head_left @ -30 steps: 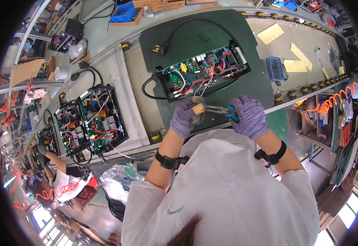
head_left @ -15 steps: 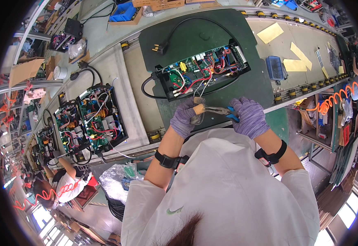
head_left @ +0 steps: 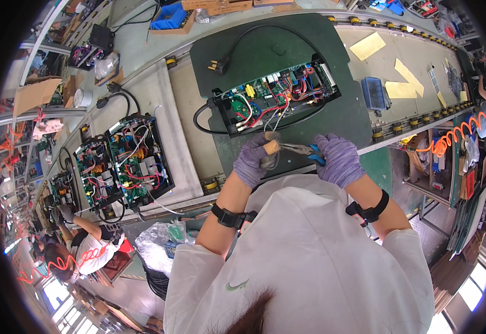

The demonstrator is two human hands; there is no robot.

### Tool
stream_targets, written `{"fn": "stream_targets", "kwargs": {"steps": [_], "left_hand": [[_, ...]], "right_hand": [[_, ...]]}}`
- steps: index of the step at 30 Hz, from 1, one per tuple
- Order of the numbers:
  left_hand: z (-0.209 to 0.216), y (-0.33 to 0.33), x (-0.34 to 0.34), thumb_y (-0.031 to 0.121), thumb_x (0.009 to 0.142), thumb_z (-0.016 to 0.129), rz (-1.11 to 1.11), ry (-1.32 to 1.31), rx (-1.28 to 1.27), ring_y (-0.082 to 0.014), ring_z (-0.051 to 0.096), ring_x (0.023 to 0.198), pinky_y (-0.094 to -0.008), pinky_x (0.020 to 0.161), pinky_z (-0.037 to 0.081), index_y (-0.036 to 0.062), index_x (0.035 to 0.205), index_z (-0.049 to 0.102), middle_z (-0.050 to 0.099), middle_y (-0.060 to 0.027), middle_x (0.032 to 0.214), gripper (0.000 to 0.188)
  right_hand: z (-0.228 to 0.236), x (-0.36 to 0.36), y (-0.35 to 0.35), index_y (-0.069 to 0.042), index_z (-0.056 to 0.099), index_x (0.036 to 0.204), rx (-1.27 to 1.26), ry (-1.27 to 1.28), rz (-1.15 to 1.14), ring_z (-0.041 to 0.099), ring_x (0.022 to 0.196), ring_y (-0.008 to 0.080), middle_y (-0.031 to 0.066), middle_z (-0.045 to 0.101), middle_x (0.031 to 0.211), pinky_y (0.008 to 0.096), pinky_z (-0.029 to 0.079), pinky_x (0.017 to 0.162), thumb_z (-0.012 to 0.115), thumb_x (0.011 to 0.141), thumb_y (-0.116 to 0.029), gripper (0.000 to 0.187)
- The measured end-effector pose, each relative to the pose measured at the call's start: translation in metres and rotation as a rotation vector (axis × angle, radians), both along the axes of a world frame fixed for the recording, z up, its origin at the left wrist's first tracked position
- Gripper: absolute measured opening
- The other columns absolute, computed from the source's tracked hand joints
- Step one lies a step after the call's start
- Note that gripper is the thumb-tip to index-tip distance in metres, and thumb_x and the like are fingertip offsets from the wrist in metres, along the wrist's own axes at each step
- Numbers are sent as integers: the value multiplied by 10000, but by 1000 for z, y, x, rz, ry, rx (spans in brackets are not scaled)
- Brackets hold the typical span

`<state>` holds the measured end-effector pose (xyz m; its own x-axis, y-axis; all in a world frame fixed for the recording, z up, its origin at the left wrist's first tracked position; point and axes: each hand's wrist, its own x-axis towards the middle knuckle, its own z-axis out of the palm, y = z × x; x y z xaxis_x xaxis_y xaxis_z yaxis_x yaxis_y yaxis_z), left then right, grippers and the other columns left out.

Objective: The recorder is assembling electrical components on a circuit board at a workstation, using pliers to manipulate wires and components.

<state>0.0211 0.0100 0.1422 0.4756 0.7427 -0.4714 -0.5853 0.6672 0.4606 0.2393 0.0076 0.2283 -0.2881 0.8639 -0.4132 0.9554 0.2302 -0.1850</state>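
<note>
Both of my hands wear purple gloves and meet just below a circuit-board unit (head_left: 276, 94) in a black case with coloured wires. My right hand (head_left: 337, 158) is closed around the blue handles of a pair of pliers (head_left: 296, 148). The plier jaws point left and reach the fingertips of my left hand (head_left: 252, 158). That hand pinches grey wires (head_left: 276, 119) that run down from the unit's near edge; the wire ends are hidden by the fingers. The unit rests on a dark green mat (head_left: 309, 122), with a black power cord (head_left: 218, 65) looped behind it.
Several more open circuit-board units (head_left: 137, 156) stand on the line to the left. A blue bin (head_left: 373, 93) and yellow sheets (head_left: 367, 45) lie at right. Another person (head_left: 89, 250) works at lower left. An orange coiled hose (head_left: 443, 143) hangs at right.
My left hand has shifted very slightly, and the pliers remain at its fingertips. The co-worker's hand at left has moved a little. The unit stays in place.
</note>
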Motion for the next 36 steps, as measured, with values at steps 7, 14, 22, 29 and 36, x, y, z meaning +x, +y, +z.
{"fn": "stream_targets", "kwargs": {"steps": [7,14,22,29,36], "left_hand": [[-8,4,13,308,787,688,49,521,133,-71,495,671,-185,551,386,42,1132,521,569,-3,847,466],[-10,13,36,239,867,548,75,431,329,-90,530,760,-208,683,451,16,1195,480,565,-47,971,402],[-24,15,30,367,859,567,-126,38,233,-100,508,642,-260,639,463,34,1117,509,495,12,749,425],[15,24,35,200,859,507,-65,429,537,-88,521,736,-220,632,429,54,1353,340,526,-10,850,542],[36,26,56,66,886,471,-105,722,589,-140,571,913,-247,698,505,51,1276,410,565,-78,1051,395]], "right_hand": [[-30,12,-2,-35,521,1063,-196,342,-215,586,777,303,151,576,805,395,470,706,660,654,-196,461],[-31,19,-4,-30,522,973,-763,1106,-717,493,583,121,34,491,705,273,430,524,572,703,-36,275],[-41,30,-6,-76,517,902,-982,1432,-856,438,498,113,21,471,671,258,370,422,571,637,1,281],[-36,30,-7,-88,462,844,-1094,1658,-898,391,460,120,22,417,614,248,299,403,637,560,-37,337],[-44,38,-14,-84,526,923,-923,1411,-888,454,508,123,22,485,689,247,370,435,599,612,-41,322]]}}
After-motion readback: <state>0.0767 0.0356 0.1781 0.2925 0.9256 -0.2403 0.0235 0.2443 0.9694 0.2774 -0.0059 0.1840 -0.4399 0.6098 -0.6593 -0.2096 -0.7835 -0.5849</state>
